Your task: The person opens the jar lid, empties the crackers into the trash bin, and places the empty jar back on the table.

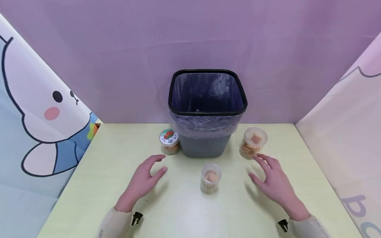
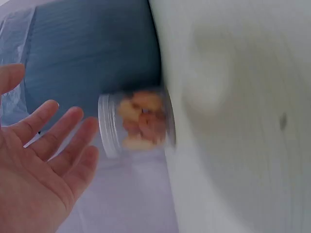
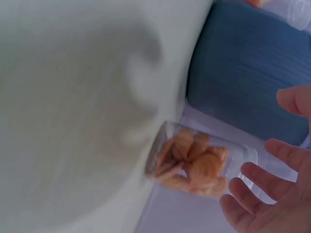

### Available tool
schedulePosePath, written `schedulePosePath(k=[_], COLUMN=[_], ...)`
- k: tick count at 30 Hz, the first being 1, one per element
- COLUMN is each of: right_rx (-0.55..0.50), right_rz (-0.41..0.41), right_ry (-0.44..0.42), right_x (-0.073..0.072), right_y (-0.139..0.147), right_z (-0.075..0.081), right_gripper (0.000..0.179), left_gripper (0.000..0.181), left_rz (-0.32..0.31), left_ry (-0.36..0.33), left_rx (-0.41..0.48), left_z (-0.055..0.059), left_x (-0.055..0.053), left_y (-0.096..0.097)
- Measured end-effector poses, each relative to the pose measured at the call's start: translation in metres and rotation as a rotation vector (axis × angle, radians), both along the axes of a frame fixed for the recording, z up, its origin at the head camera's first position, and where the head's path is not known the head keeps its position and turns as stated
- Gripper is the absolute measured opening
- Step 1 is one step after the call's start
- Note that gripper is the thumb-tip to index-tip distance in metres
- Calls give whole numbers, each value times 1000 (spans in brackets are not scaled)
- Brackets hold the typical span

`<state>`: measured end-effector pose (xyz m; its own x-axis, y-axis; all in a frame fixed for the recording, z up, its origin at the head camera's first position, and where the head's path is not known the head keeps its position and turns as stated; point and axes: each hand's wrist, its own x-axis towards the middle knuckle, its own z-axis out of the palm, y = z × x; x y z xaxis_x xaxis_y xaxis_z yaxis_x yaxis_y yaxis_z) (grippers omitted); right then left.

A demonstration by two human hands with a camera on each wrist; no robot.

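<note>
My left hand [image 1: 143, 181] hovers over the table with thumb and fingers apart, holding nothing. Just beyond it stands a clear jar [image 1: 169, 148] of orange-brown pieces; its lid has a tomato picture. On the other side, my right hand [image 1: 275, 183] reaches toward a larger clear jar [image 1: 249, 149] with curved orange snack pieces inside. Its fingertips overlap that jar's lower edge in the head view, while the right wrist view shows loosely spread fingers [image 3: 265, 182] by the jar's top end. A small clear jar [image 1: 210, 185] with pale pinkish pieces stands between the hands.
A grey-blue trash bin [image 1: 203, 147] with a black rim and a translucent bag folded over it stands at the table's back, between the two outer jars. Behind it hangs a purple cloth [image 1: 134, 66]. Cartoon-printed cloths flank the pale yellow table [image 1: 184, 211].
</note>
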<state>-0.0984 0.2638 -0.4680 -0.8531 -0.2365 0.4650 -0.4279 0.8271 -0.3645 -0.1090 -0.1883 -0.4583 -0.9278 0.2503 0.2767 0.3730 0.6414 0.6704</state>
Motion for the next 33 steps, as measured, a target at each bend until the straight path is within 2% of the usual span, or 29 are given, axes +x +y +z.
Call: schedulePosePath(k=[6,12,19,24,28,33], right_rx=[-59,-128,-291,-439,-541,-608], right_rz=[62,162,291,377,428,445], right_ry=[-65,-186,-308,-429,-541,-636], right_x=[3,6,5,1,-1,-3], right_y=[-17,-39,-60,-75,-87,-98], right_z=[-10,-16,-20,-21,-21,-25], right_gripper=[59,61,67,74,79,83], left_gripper=[40,41,52,61,62,64], left_rz=[-106,-200,-317,-369,-423,-496], left_ry=[-66,-117,-224,-308,-317,-310], left_rx=[129,215,361,445,458,485], left_z=[-6,-10,-10,-11,-9,-10], left_x=[-2,-5,-11,-16,-18,-21], left_y=[19,39,62,79,90,99])
